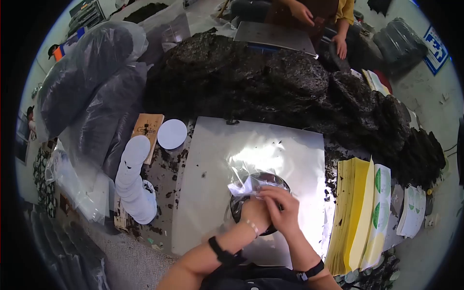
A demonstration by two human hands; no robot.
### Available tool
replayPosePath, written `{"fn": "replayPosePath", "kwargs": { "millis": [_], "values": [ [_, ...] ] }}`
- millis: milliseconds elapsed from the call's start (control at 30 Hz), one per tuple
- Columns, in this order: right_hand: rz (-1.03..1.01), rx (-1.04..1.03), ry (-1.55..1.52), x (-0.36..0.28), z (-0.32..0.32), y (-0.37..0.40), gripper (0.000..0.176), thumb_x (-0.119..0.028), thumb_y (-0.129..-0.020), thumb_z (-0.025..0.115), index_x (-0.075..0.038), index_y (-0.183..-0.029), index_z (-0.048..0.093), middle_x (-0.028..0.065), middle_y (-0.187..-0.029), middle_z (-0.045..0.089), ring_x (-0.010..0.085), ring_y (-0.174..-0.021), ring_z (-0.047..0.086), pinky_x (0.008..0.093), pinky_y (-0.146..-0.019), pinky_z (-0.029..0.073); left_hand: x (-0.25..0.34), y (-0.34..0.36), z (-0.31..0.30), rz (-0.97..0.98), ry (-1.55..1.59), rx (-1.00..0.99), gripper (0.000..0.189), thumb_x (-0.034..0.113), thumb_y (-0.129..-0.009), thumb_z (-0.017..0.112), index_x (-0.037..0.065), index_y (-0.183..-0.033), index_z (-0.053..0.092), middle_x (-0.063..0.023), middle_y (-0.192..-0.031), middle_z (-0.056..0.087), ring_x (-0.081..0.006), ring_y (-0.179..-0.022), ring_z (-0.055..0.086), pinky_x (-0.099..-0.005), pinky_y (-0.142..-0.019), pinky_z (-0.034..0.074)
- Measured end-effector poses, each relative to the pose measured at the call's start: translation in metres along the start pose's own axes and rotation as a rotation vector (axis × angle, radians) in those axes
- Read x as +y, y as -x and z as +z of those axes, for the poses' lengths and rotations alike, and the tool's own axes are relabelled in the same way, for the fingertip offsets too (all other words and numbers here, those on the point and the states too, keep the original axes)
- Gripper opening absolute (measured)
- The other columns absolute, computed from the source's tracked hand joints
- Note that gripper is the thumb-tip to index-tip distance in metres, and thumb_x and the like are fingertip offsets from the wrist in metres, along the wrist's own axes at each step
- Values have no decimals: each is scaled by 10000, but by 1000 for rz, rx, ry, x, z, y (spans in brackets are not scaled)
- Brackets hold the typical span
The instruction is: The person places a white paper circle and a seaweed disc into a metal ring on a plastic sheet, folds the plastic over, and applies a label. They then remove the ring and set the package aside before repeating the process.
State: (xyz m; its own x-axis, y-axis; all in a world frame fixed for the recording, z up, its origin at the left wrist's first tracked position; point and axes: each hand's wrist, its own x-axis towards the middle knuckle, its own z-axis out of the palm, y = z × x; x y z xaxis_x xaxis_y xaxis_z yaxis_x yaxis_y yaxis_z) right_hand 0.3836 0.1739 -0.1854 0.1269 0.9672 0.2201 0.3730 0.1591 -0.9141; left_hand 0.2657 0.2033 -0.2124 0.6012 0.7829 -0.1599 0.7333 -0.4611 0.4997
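Both my hands meet over a round dark cake (241, 203) wrapped in clear plastic film (251, 181), which lies on a shiny metal sheet (212, 164). My left hand (255, 211) presses on the cake from the near side. My right hand (282, 209) lies over it and pinches the film's folded edge. Most of the cake is hidden under my hands. The loose film bunches up just beyond my fingers.
A big heap of dark round cakes (290, 82) fills the far side. White paper discs (135, 179) lie stacked at the left, beside bagged cakes (87, 72). Yellow wrapper sheets (357, 212) and green-printed labels (382, 203) lie at the right. Another person (314, 19) sits opposite.
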Motion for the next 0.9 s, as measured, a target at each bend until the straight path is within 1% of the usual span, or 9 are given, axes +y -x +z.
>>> {"fn": "replayPosePath", "kwargs": {
  "millis": [67, 133, 267, 333, 367, 467, 600, 767, 900],
  "values": [
    [4, -24, 112, 6, 5, 8, 251, 1, -894, 671, 7, -1142, 709, 211, -1213, 698, 380, -1140, 669, 410, -1030, 503, 1, 42, -32, 197, 169, 329, 165, 150, -875, 690, 11, -964, 702, -196, -1051, 710, -351, -950, 698, -411, -864, 569],
    [11, -43, 230, 13, 8, 7, 276, -17, -904, 665, 17, -1177, 691, 236, -1263, 677, 415, -1184, 647, 440, -1056, 493, -13, 82, -31, 102, 316, 645, 347, 65, -788, 784, -25, -1098, 657, -194, -1128, 665, -331, -1005, 659, -407, -956, 539],
    [-76, -291, 572, 21, 14, 7, 432, -148, -932, 645, 69, -1302, 601, 254, -1319, 631, 423, -1291, 565, 487, -1125, 433, -25, 20, -51, -232, 631, 930, 429, 42, -749, 813, -15, -1147, 661, -162, -1072, 676, -311, -976, 666, -419, -1009, 515],
    [-76, -333, 582, 22, 10, 5, 405, -162, -920, 663, 54, -1261, 635, 260, -1320, 627, 440, -1292, 560, 493, -1138, 425, -44, -4, -52, -27, 977, 374, 356, 51, -769, 800, 6, -1106, 697, -167, -1126, 664, -333, -1036, 664, -444, -1084, 474],
    [-15, -397, 512, 15, 2, 0, 357, -141, -896, 676, 41, -1203, 670, 264, -1332, 617, 450, -1286, 563, 502, -1153, 411, -46, -15, -58, 291, 665, 230, 288, 46, -759, 778, 37, -1041, 720, -148, -1159, 665, -341, -1108, 657, -453, -1085, 488],
    [-67, -294, 379, 21, 0, 6, 282, -71, -875, 667, 30, -1137, 692, 258, -1320, 625, 461, -1255, 582, 509, -1148, 418, -42, -5, -49, 562, 330, 425, 276, 38, -739, 748, 49, -1013, 714, -128, -1173, 675, -326, -1132, 657, -450, -1056, 520],
    [-10, 75, 193, 21, 5, 21, 410, 75, -773, 655, 13, -1179, 676, 268, -1273, 650, 442, -1232, 622, 479, -1077, 500, -44, -1, -33, 464, 64, 231, 260, 43, -718, 699, 18, -976, 700, -165, -1249, 651, -311, -1185, 642, -403, -1042, 530],
    [-20, -107, 673, 22, 20, 16, 603, -12, -831, 612, 106, -1406, 476, 313, -1425, 558, 418, -1337, 562, 427, -1100, 481, -36, -2, -24, 332, -41, 226, 479, 95, -774, 692, -17, -1233, 614, -195, -1323, 594, -341, -1253, 587, -419, -1067, 501],
    [-113, -152, 854, 32, 23, 21, 614, -106, -860, 598, 133, -1411, 469, 308, -1459, 529, 407, -1384, 516, 421, -1169, 403, -25, 17, -46, 337, 173, 228, 612, 139, -911, 608, -10, -1481, 445, -210, -1496, 498, -352, -1369, 514, -402, -1177, 389]
  ]
}}
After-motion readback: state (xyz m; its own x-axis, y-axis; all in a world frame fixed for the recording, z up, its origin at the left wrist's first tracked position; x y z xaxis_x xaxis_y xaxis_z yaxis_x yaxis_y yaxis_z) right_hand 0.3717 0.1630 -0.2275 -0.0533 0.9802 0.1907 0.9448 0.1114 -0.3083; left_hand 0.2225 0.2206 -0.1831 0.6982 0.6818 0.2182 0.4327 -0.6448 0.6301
